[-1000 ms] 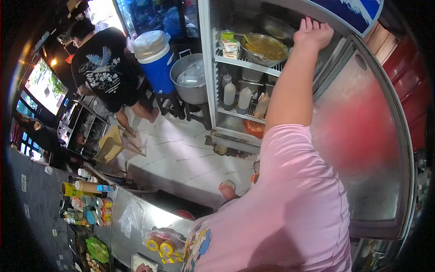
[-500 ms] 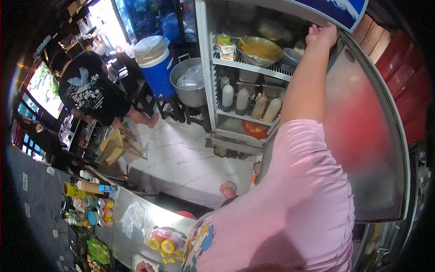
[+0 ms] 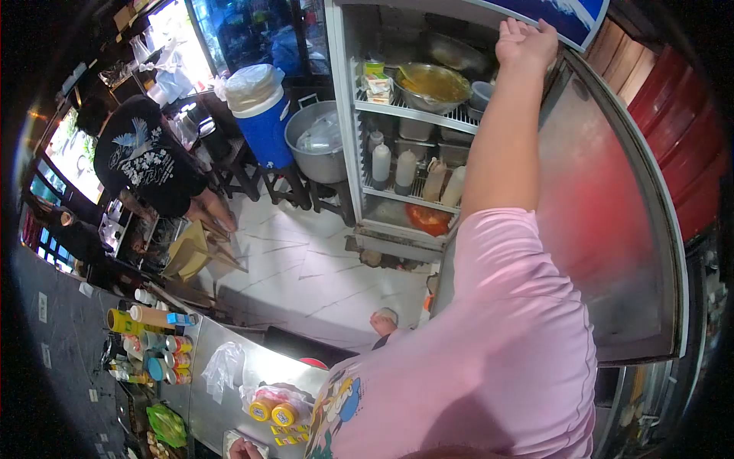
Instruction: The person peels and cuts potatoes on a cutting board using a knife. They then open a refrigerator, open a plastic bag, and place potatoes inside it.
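My right hand (image 3: 526, 47) is raised at the end of an outstretched arm, below the blue top panel (image 3: 566, 14) of an upright fridge. Its palm shows and the fingers are apart, with nothing in them; whether they touch the panel I cannot tell. The fridge door (image 3: 612, 229) stands wide on the right. Inside are a metal bowl (image 3: 433, 88) of yellowish food, several squeeze bottles (image 3: 405, 168) and a reddish-orange item (image 3: 428, 219) at the bottom. My left hand (image 3: 245, 450) is cut off by the lower edge, beside a white item on the counter; its fingers are unclear.
A metal counter (image 3: 222, 413) holds yellow-lidded jars (image 3: 273, 413), a plastic bag (image 3: 223, 371) and several condiment containers (image 3: 157, 356). A blue cooler (image 3: 264, 130) and large pot (image 3: 317, 145) stand beside the fridge. A co-worker (image 3: 145, 157) bends over near a stool (image 3: 191, 252).
My right hand has gone from curled fingers at the fridge's top edge to an open palm, slightly left and higher. The co-worker's legs have shifted. My left hand stays about the same.
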A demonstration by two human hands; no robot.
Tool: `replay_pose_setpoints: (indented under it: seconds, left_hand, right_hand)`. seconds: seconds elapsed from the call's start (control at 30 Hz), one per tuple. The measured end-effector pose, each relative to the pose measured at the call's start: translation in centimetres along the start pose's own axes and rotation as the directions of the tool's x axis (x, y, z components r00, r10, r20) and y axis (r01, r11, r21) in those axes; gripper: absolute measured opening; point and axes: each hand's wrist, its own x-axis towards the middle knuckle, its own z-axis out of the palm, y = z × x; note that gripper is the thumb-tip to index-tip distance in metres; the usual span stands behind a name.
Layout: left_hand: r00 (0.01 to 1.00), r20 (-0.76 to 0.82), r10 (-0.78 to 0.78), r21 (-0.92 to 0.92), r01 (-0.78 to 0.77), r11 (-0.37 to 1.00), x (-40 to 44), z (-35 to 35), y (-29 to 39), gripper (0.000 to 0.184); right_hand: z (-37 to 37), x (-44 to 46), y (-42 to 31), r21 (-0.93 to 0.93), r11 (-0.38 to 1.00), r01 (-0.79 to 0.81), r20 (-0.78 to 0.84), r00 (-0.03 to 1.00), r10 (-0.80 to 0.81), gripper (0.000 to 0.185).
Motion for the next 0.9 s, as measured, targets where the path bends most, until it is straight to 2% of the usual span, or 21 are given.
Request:
replay_pose_setpoints:
  seconds: [0.1,0.17,0.23,0.37,0.43,0.47,0.5,0.53,0.57,0.63,0.7,0.77,0.83,0.9]
  left_hand:
    - [1.000,0.020,-0.010,0.055,0.009,0.998,-0.4,-0.3,1.3,0.039]
    - [0.999,0.032,-0.003,0.019,0.003,1.000,0.2,-0.4,-0.3,0.040]
    - [0.999,0.047,0.004,-0.021,-0.003,1.000,0.4,-0.7,-1.0,0.041]
    - [0.998,0.066,-0.006,0.027,0.005,1.000,0.0,-1.6,0.8,0.043]
    - [0.997,0.079,-0.003,0.059,-0.002,0.998,0.2,-1.9,0.7,0.043]
    - [0.996,0.094,-0.014,0.054,0.009,0.999,0.4,-2.0,0.3,0.043]
    - [0.994,0.107,-0.026,0.048,0.021,0.999,0.5,-2.0,-0.1,0.044]
    - [0.994,0.107,-0.026,0.048,0.021,0.999,0.6,-2.2,-0.7,0.044]
    - [0.995,0.100,-0.018,0.090,0.009,0.996,0.7,-2.3,-1.2,0.044]
    - [0.996,0.089,-0.012,0.131,0.000,0.991,0.6,-2.4,-1.3,0.045]
    - [0.991,0.044,-0.128,0.091,0.124,0.988,0.4,-2.6,-0.9,0.045]
    - [0.992,0.045,-0.118,0.119,0.112,0.987,0.6,-2.9,-1.0,0.044]
    - [0.994,0.047,-0.103,0.145,0.095,0.985,0.7,-3.0,-1.3,0.043]
    - [0.997,0.067,-0.042,0.064,0.038,0.997,0.9,-2.7,-1.7,0.041]
  right_hand:
    - [0.1,0.6,1.6,-0.037,0.999,-0.014,-0.008,1.000,0.014,0.085]
    - [-1.8,3.0,3.2,0.105,0.990,-0.096,-0.007,0.995,0.097,0.092]
    - [1.2,0.1,3.8,0.101,0.990,-0.101,-0.033,0.994,0.105,0.093]
    - [4.3,-4.4,5.5,0.121,0.990,-0.076,0.004,0.997,0.076,0.095]
    - [5.2,-7.3,5.3,0.097,0.989,-0.116,0.079,0.991,0.108,0.101]
    - [2.5,-5.0,5.4,-0.095,0.980,-0.175,0.210,0.959,0.191,0.084]
    - [1.0,-4.7,5.1,-0.097,0.980,-0.174,0.207,0.960,0.190,0.084]
    - [0.2,-4.5,4.9,-0.077,0.990,-0.116,0.015,0.993,0.117,0.085]
    - [-0.4,-4.1,4.8,-0.064,0.996,-0.057,-0.178,0.983,0.045,0.087]
    - [-1.9,-2.4,3.4,-0.044,0.998,0.037,-0.290,0.956,-0.048,0.090]
    - [-2.0,-1.7,1.7,-0.006,0.995,0.100,-0.280,0.955,-0.098,0.095]
    - [-2.7,-0.7,0.6,-0.038,0.992,0.123,-0.111,0.986,-0.126,0.093]
    - [-3.2,0.3,0.0,-0.016,0.995,0.099,-0.114,0.988,-0.100,0.092]
    - [-3.6,0.7,-0.2,0.009,0.997,0.077,-0.117,0.990,-0.076,0.092]
